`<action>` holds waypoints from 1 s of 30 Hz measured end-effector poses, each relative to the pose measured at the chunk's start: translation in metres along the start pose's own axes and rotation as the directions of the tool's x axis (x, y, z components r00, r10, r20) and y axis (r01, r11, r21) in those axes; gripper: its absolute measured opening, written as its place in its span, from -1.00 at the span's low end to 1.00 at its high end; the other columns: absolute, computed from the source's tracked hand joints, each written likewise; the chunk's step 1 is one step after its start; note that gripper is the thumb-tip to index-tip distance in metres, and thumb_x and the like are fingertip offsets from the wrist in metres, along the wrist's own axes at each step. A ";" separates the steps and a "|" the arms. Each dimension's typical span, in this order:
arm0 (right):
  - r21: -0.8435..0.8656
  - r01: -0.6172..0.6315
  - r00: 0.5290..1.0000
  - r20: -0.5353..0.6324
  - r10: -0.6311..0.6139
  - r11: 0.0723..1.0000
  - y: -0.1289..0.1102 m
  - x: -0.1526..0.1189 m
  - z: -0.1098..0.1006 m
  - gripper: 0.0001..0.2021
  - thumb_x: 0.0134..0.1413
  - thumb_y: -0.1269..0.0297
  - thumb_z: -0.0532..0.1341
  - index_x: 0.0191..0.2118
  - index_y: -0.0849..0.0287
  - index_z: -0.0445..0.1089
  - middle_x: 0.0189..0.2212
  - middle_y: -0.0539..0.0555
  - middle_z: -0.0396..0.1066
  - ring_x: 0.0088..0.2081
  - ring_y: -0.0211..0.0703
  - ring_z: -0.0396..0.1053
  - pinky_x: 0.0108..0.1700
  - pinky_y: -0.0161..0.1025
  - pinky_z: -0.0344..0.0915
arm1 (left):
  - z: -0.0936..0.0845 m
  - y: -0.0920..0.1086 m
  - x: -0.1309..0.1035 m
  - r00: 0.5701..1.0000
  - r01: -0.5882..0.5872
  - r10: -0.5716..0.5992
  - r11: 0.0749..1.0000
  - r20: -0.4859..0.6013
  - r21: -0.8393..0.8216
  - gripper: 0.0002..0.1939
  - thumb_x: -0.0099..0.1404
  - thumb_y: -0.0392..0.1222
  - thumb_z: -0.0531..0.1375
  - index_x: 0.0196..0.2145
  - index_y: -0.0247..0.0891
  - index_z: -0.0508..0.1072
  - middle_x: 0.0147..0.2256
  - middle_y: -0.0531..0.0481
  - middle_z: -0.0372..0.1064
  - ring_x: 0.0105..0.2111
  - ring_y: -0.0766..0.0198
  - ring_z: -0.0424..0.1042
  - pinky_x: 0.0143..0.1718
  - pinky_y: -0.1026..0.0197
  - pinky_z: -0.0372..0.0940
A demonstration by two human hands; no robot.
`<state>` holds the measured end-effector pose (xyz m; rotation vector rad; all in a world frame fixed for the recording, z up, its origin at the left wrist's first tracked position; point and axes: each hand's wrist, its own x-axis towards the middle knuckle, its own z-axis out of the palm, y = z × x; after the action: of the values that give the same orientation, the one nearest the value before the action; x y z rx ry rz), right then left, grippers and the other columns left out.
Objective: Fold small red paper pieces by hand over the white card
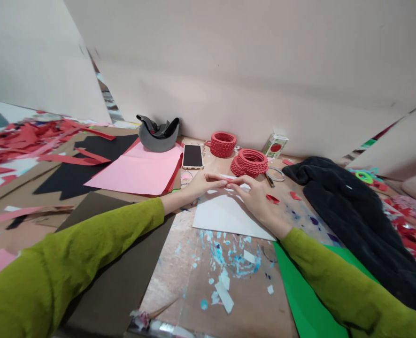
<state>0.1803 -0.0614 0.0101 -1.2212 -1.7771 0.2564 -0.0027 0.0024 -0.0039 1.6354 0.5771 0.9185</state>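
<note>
A heap of red paper strips (28,141) lies at far left, then a pink paper sheet (137,173) with a gray cap (158,141) at its far edge, and a smartphone (193,156) just beside it. The left hand (208,182) and right hand (250,195) meet above a white sheet (225,216), thumbs and index fingers pinched on a small red paper piece (230,180), its shape hard to make out. Beyond sit red folded-paper rings (223,145); farther right, a small carton (275,145) and a dark fleecy garment (345,206).
</note>
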 end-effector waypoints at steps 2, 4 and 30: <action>0.001 -0.026 1.000 0.009 0.026 1.000 0.001 0.001 0.001 -0.89 0.06 0.24 0.25 -0.37 0.17 0.46 -0.41 0.07 0.50 -0.35 -0.11 0.41 -0.26 -0.19 0.28 | 0.001 -0.003 0.000 1.000 -0.025 0.025 1.000 -0.003 -0.010 -0.67 0.13 -0.10 0.31 -0.19 -0.34 0.57 -0.25 -0.17 0.54 -0.28 0.22 0.50 -0.23 0.23 0.36; -0.007 -0.032 0.998 0.047 0.032 0.999 0.001 0.001 0.002 -0.87 0.09 0.24 0.22 -0.38 0.17 0.44 -0.43 0.06 0.48 -0.37 -0.13 0.39 -0.30 -0.22 0.27 | 0.001 -0.004 0.000 0.999 -0.046 0.046 0.999 0.001 -0.009 -0.68 0.14 -0.10 0.30 -0.19 -0.36 0.57 -0.25 -0.17 0.54 -0.29 0.22 0.50 -0.24 0.23 0.36; -0.052 -0.028 1.000 0.010 0.028 0.998 0.014 0.002 0.005 -0.80 0.14 0.30 0.16 -0.14 0.19 0.45 -0.14 0.17 0.48 -0.09 -0.03 0.40 -0.01 -0.10 0.27 | 0.006 -0.002 0.001 0.990 -0.039 0.007 0.972 -0.140 -0.233 -0.64 0.16 -0.07 0.29 -0.17 -0.35 0.37 -0.32 -0.11 0.47 -0.33 0.18 0.51 -0.27 0.06 0.44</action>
<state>0.1848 -0.0513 0.0005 -1.2841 -1.7866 0.2351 0.0032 0.0001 -0.0064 1.3755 0.5226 1.0815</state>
